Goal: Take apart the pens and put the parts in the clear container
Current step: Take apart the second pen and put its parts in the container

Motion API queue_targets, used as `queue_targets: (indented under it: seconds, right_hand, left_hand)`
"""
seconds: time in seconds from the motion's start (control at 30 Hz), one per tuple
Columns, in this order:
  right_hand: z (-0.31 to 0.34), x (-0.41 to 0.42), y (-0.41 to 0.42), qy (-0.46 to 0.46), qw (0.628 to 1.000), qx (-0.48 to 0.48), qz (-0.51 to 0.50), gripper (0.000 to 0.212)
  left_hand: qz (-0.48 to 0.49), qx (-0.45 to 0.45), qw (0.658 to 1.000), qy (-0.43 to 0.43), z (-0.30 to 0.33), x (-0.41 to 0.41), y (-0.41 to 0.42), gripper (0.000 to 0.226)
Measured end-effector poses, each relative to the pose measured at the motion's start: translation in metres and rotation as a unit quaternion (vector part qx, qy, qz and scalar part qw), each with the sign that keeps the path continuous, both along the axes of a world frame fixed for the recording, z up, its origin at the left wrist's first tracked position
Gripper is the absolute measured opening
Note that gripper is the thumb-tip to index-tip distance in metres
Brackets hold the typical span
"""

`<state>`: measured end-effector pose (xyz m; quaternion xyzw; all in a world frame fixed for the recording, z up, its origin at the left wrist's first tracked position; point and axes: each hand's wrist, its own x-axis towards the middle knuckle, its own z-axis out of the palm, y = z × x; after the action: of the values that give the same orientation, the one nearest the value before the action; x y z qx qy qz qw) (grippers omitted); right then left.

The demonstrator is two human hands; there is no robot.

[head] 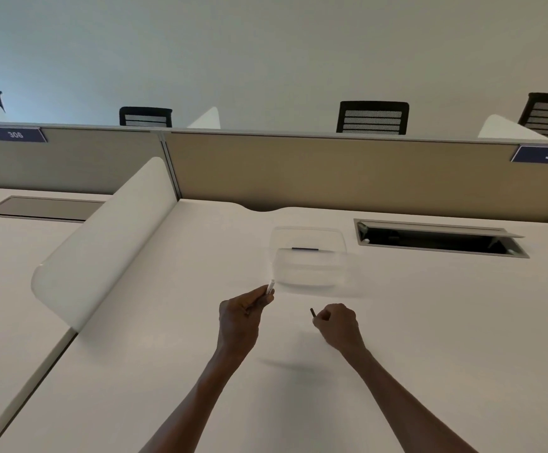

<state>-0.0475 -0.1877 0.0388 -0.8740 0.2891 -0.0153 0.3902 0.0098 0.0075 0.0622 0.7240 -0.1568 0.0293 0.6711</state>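
A clear container (308, 259) stands on the white desk (429, 322), just beyond my hands, with a dark pen part (305, 249) lying inside near its far wall. My left hand (241, 317) grips a white pen barrel (271, 287) whose tip points up toward the container's near left corner. My right hand (336, 323) is curled round a small dark pen part (312, 312) that sticks out of the fist to the left. The two hands are apart, both in front of the container.
A white curved divider (102, 243) rises on the left of the desk. An open cable hatch (436, 238) lies right of the container. A tan partition (331, 171) closes the back, with chairs (372, 117) behind it.
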Motion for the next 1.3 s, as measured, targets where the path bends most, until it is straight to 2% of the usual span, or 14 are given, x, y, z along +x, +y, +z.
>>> queue_targets:
  seconds: [0.17, 0.27, 0.57, 0.73, 1.03, 1.13, 1.3]
  right_hand:
    - [0.025, -0.005, 0.002, -0.094, 0.992, 0.080, -0.027, 0.011]
    - [0.045, -0.005, 0.007, -0.157, 0.983, 0.090, -0.024, 0.010]
    - [0.094, -0.005, 0.029, -0.319, 0.946, 0.010, 0.066, 0.007]
    - [0.100, -0.007, 0.037, -0.330, 0.935, -0.049, 0.119, 0.005]
    - [0.106, -0.009, 0.037, -0.313, 0.931, -0.105, 0.155, 0.006]
    - [0.110, -0.008, 0.035, -0.282, 0.927, -0.156, 0.192, 0.012]
    - [0.117, -0.006, 0.034, -0.258, 0.897, -0.254, 0.255, 0.015]
  left_hand:
    - [-0.010, 0.002, 1.000, 0.005, -0.001, 0.000, -0.002, 0.046]
    - [-0.008, 0.001, 1.000, 0.006, -0.002, 0.000, -0.003, 0.046]
    - [-0.009, 0.020, 1.000, 0.009, 0.001, -0.001, -0.004, 0.047]
    - [-0.006, 0.027, 1.000, -0.006, 0.003, -0.003, -0.003, 0.044]
    - [-0.001, 0.045, 0.999, -0.006, 0.005, -0.005, -0.003, 0.043]
    - [0.000, 0.071, 0.997, -0.016, 0.004, -0.006, -0.002, 0.033]
    - [0.001, 0.120, 0.991, -0.052, 0.002, -0.005, 0.001, 0.027]
